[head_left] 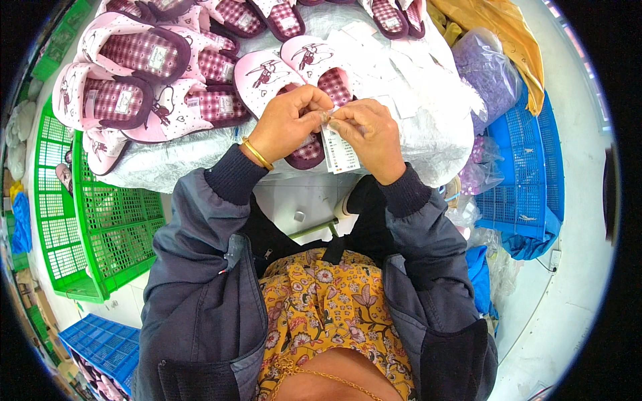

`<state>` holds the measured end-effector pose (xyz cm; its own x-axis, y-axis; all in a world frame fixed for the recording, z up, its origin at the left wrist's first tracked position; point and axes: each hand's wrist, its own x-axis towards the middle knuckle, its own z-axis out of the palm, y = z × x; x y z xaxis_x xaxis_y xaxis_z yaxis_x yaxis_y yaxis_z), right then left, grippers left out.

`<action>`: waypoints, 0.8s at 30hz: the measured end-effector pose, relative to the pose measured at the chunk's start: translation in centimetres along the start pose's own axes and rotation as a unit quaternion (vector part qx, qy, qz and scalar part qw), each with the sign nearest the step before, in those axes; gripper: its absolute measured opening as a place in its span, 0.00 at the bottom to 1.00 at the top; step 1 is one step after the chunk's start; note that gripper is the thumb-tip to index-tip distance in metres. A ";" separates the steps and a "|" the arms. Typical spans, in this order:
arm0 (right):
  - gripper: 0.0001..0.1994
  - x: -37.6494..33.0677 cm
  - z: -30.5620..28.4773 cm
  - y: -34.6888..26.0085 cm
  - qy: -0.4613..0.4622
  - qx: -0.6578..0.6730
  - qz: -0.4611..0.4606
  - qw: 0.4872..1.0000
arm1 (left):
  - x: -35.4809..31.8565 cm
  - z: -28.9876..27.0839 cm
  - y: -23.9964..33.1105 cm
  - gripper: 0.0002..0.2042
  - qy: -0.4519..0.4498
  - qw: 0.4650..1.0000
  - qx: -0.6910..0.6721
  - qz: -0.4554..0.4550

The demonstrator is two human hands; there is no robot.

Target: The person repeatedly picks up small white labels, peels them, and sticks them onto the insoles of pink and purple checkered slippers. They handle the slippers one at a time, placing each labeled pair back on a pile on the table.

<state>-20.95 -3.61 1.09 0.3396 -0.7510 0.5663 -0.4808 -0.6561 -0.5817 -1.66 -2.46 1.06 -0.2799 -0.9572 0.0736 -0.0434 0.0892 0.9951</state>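
The white tag (342, 152) hangs just below the meeting fingertips of both hands, over the heel end of a pair of pink slippers (265, 75). The right hand (372, 134) pinches the tag's top end between thumb and fingers. The left hand (289, 123) has thumb and forefinger drawn together at that same spot; whether they grip a thin strand or only touch the tag, I cannot tell.

The tag's long axis runs toward the person, its free lower end leaning slightly to the right, printed face up. The slippers' toes point away, beyond the hands, both angled a little to the left.

Left of the left hand, more slippers (217, 105) crowd and overlap near its wrist. Just beyond the right hand lie loose white cards (402, 101) on the silvery sheet (438, 144). Farther right are a bag of purple material (487, 73) and a blue crate (511, 194); a green crate (120, 230) stands below and left of the left hand.

Fingers hide the tag's top; hands and tag cover much of the slippers' rear parts. The farthest slippers are cut off by the upper edge.
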 end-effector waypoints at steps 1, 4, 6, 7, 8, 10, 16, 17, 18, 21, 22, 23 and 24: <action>0.06 0.0 0.0 -0.1 -0.001 0.004 -0.001 1.000 | -0.1 0.0 0.0 0.06 0.004 1.000 0.001 0.000; 0.05 -0.1 -0.1 -0.2 -0.004 0.008 -0.002 1.000 | -0.1 0.0 -0.3 0.05 0.008 1.000 -0.025 0.013; 0.05 0.0 -0.1 -0.4 0.000 0.001 -0.017 1.000 | -0.1 0.0 -0.7 0.05 0.007 0.999 -0.022 0.027; 0.05 0.1 -0.1 -0.4 0.002 -0.004 -0.024 1.000 | -0.1 -0.1 -0.8 0.05 0.006 0.999 -0.006 0.034; 0.05 0.1 -0.1 -0.4 -0.002 -0.010 -0.031 0.999 | -0.2 -0.1 -0.8 0.05 0.005 0.999 0.011 0.042; 0.05 0.2 0.0 -0.2 -0.010 -0.024 -0.047 0.999 | -0.3 -0.1 -0.9 0.05 0.006 0.999 0.011 0.039; 0.04 1.2 -0.7 0.4 -0.048 -0.019 -0.017 0.999 | -1.0 0.3 0.5 0.07 0.062 0.996 0.056 0.038; 0.04 1.3 -1.0 0.6 -0.052 -0.007 -0.008 0.999 | -1.1 0.4 0.7 0.07 0.088 0.992 0.076 0.051; 0.04 1.5 -1.4 0.6 -0.056 0.004 0.002 0.998 | -1.4 0.0 0.4 0.07 0.122 0.986 0.091 0.066; 0.04 2.1 -2.8 0.6 -0.092 0.045 0.055 0.993 | -2.4 -0.8 1.2 0.07 0.222 0.896 0.313 0.223; 0.04 2.1 -3.0 0.7 -0.097 0.070 0.085 0.989 | -2.5 -1.0 0.9 0.07 0.233 0.888 0.324 0.227; 0.04 2.0 -3.1 0.9 -0.102 0.095 0.114 0.984 | -2.6 -1.0 0.9 0.08 0.229 0.876 0.349 0.243; 0.05 1.9 -3.1 1.2 -0.103 0.138 0.152 0.973 | -2.7 -1.0 0.9 0.08 0.225 0.862 0.374 0.258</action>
<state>-23.41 -5.61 3.25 0.3832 -0.8943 0.2308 -0.3590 -0.3745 -0.8549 0.04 -0.05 1.78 -0.0535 -0.7319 0.6793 -0.6779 0.5261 0.5135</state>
